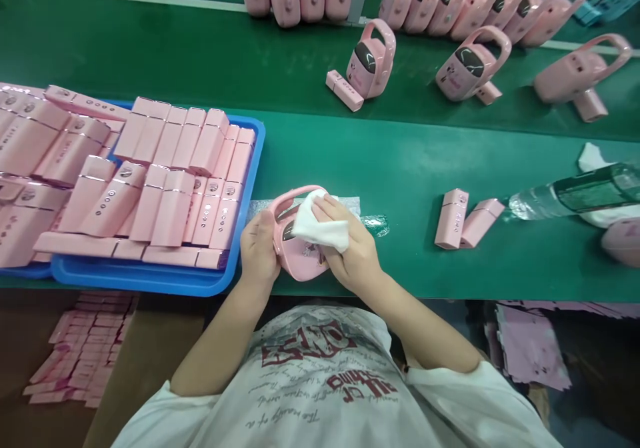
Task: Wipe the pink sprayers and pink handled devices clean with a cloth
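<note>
White shirt with red lettering fills the bottom centre of the frame. Above it, in the middle, the left hand is closed around the side of a pink plastic device with a loop handle; the right hand holds a folded white cloth against its front. On the green worktop, a blue plastic tray with pink rectangular sticks stands at the left.

A blue tray on the green counter carries stacked pink blocks. Two loose blocks are positioned near a clear bottle. Pink handled units stand in a row at the far side.
</note>
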Action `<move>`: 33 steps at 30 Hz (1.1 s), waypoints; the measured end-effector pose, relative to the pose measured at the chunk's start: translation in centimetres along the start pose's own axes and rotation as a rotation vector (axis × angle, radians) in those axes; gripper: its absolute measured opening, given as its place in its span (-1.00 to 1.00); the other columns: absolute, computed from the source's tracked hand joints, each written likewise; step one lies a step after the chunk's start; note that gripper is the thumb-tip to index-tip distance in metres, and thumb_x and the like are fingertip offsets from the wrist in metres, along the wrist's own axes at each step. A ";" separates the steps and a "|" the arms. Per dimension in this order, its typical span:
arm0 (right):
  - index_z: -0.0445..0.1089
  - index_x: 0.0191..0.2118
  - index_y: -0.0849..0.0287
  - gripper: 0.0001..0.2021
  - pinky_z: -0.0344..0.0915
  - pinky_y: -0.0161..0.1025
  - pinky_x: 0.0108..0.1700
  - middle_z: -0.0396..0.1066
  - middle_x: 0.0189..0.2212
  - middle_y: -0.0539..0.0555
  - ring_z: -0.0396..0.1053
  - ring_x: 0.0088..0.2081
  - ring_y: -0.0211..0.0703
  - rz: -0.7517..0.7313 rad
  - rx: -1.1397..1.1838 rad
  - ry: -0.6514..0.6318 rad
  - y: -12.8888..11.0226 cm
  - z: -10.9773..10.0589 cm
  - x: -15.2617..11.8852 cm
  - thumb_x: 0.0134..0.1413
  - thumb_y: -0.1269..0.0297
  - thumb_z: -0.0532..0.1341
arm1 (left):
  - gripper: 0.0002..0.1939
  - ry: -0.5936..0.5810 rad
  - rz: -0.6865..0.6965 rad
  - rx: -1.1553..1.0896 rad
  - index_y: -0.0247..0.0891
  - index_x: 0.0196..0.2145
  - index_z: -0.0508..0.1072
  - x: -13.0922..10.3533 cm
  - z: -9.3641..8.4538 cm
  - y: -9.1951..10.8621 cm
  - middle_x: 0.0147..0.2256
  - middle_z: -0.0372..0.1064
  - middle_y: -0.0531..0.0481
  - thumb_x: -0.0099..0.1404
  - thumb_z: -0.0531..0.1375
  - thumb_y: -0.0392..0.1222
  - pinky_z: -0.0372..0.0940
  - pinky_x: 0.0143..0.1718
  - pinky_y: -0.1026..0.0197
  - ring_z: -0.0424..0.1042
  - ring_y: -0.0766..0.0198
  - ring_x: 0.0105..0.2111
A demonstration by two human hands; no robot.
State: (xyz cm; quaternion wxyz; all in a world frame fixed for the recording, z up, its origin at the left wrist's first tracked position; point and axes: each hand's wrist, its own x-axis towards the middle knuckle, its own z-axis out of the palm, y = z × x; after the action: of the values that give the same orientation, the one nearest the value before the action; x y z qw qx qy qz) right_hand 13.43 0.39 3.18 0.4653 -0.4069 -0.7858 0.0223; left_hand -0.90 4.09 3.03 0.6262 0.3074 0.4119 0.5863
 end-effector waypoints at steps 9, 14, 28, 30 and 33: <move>0.48 -0.19 0.21 -0.61 0.47 -0.16 0.03 0.55 -0.24 0.09 0.51 -0.04 -0.09 0.987 0.491 0.507 3.9 -3.8 -0.6 0.30 0.01 0.05 | -0.50 0.037 -0.209 0.054 -0.33 -0.28 0.58 -0.1 0.0 0.4 -0.19 0.58 -0.18 0.19 0.26 0.23 0.46 -0.17 0.08 0.58 0.02 -0.19; 0.50 -0.15 0.11 -0.67 0.41 -0.08 0.14 0.54 -0.23 0.16 0.44 0.07 -0.02 0.980 0.539 0.412 4.7 -4.5 -0.4 0.23 0.00 0.13 | -0.52 -0.053 -0.315 -0.008 -0.30 -0.28 0.57 -0.1 -0.1 0.8 -0.07 0.55 -0.16 0.25 0.19 0.22 0.46 -0.12 0.08 0.56 0.03 -0.11; 0.48 -0.07 0.04 -0.61 0.52 -0.13 -0.21 0.54 -0.10 0.10 0.54 -0.15 -0.02 0.844 0.519 -0.215 3.2 -4.7 2.2 -0.06 0.10 0.41 | -0.53 -0.142 -0.424 -0.078 -0.24 -0.41 0.48 -0.4 -0.9 1.0 -0.51 0.51 -0.02 0.27 0.15 0.27 0.45 -0.37 0.12 0.56 0.13 -0.42; 0.44 -0.02 0.07 -0.56 0.50 -0.21 -0.33 0.56 -0.15 0.10 0.54 -0.26 -0.09 0.823 0.509 -0.317 3.6 -4.8 2.9 -0.06 0.14 0.41 | -0.54 -0.154 -0.395 -0.057 -0.25 -0.45 0.47 -0.6 -0.7 1.1 -0.56 0.46 0.01 0.27 0.18 0.24 0.38 -0.46 0.21 0.48 0.24 -0.53; 0.48 -0.05 0.12 -0.72 0.42 -0.29 -0.38 0.57 -0.22 0.08 0.52 -0.31 -0.15 0.768 0.482 -0.554 4.1 -4.3 4.2 0.15 0.19 0.24 | -0.56 -0.154 -0.361 0.006 -0.27 -0.49 0.46 -0.9 -0.5 1.3 -0.58 0.42 0.04 0.24 0.23 0.20 0.28 -0.54 0.28 0.37 0.34 -0.60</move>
State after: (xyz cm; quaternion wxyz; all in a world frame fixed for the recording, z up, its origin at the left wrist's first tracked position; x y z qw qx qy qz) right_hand 18.25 4.45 6.93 0.2788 -0.5255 -0.6464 0.4777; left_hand -1.89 3.32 4.07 0.7498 0.2746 0.4129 0.4380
